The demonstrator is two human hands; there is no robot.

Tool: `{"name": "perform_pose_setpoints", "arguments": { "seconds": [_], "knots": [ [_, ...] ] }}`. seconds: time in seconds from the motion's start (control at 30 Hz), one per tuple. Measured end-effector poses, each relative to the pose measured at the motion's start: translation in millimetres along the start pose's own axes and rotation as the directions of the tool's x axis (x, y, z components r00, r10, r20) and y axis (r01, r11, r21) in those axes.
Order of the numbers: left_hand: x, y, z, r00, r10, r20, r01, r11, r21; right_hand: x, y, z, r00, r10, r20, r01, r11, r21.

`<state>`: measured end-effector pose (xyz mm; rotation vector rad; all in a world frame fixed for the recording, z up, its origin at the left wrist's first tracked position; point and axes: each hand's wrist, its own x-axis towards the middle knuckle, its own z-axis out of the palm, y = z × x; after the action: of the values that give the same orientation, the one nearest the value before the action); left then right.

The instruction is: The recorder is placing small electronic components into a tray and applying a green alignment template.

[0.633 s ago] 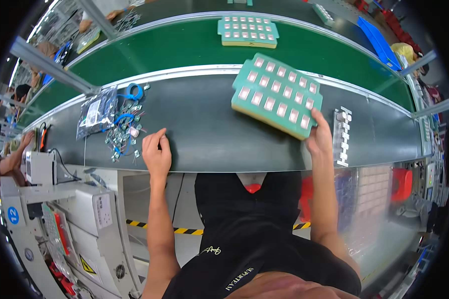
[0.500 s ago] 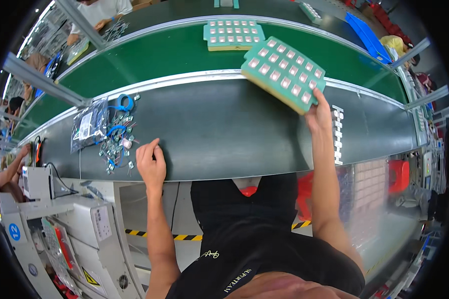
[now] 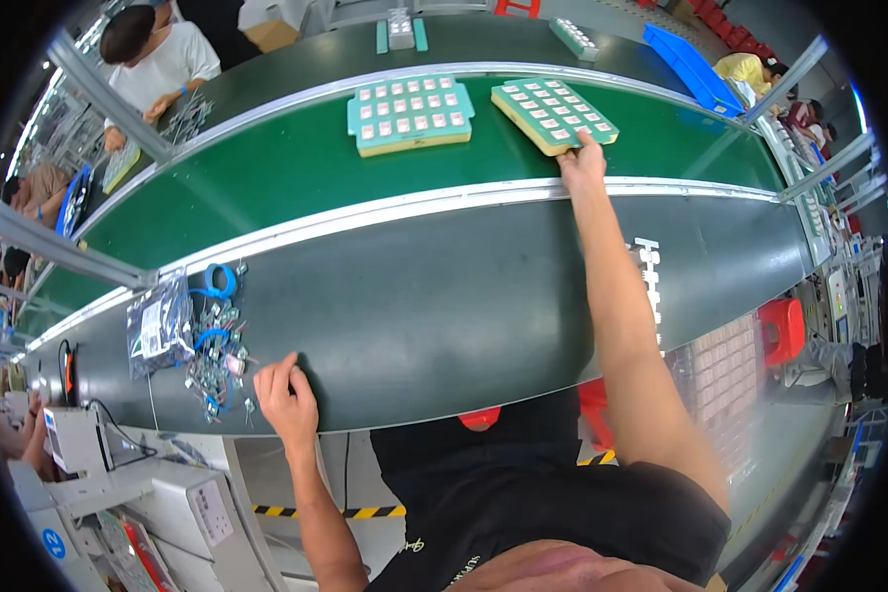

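My right hand [image 3: 582, 166] grips the near edge of a teal-topped tray [image 3: 555, 111] with a yellowish underside. Rows of small pale square pieces fill its top, and it is at the green conveyor belt [image 3: 306, 168]; whether it rests there fully I cannot tell. Left of it lies a similar tray [image 3: 411, 111] with the same rows. My left hand [image 3: 288, 403] hovers or rests at the dark worktop's near edge, fingers loosely bent and apart, with nothing visible in them. Beside it is a pile of small wired parts [image 3: 217, 365].
A clear plastic bag [image 3: 163, 321] and a blue tape roll [image 3: 220, 281] lie by the wired parts. White connected pieces [image 3: 649, 281] stand right of my forearm. A metal rail [image 3: 444, 200] edges the belt. A person [image 3: 163, 64] works across at far left.
My right hand has carried the tray forward, away from me, onto or just above the green belt, and levelled it. My left hand stays near the worktop edge. The view has shifted.
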<state>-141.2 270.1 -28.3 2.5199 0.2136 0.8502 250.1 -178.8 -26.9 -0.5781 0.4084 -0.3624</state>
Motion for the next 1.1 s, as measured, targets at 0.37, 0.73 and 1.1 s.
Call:
{"name": "perform_pose_setpoints", "arguments": {
  "seconds": [0.37, 0.73, 1.1],
  "knots": [
    [4, 6, 7, 0.999, 0.003, 0.033, -0.004, 1.0, 0.024, 33, -6, -18, 0.981, 0.162, 0.105, -0.154, 0.984, -0.085],
    [-3, 2, 2, 0.999, 0.021, 0.03, -0.023, 0.998, 0.061, -8, -34, 10, 0.944, 0.329, -0.04, -0.324, 0.892, -0.316],
    [-5, -4, -3, 0.997, 0.014, 0.071, -0.018, 0.998, 0.061, -167, -40, -6, 0.966, 0.132, 0.224, -0.081, 0.972, -0.221]
  ]
}}
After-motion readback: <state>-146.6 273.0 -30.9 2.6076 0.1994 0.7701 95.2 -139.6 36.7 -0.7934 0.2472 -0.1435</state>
